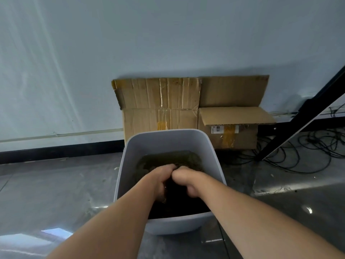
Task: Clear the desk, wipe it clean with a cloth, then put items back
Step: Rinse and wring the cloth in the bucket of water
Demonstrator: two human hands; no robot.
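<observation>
A white plastic bin (168,141) stands on the floor in front of me, holding dark water. Both my hands are down inside it, close together at the water's surface. My left hand (160,181) and my right hand (186,181) each grip a dark wet cloth (172,186) that sits bunched between them. The cloth is mostly hidden by my fingers and the murky water, so its full size does not show.
Flattened cardboard boxes (168,103) lean against the pale wall behind the bin. A black slanted frame leg (298,116) and tangled black cables (308,156) lie at the right. The floor (56,184) is grey and glossy.
</observation>
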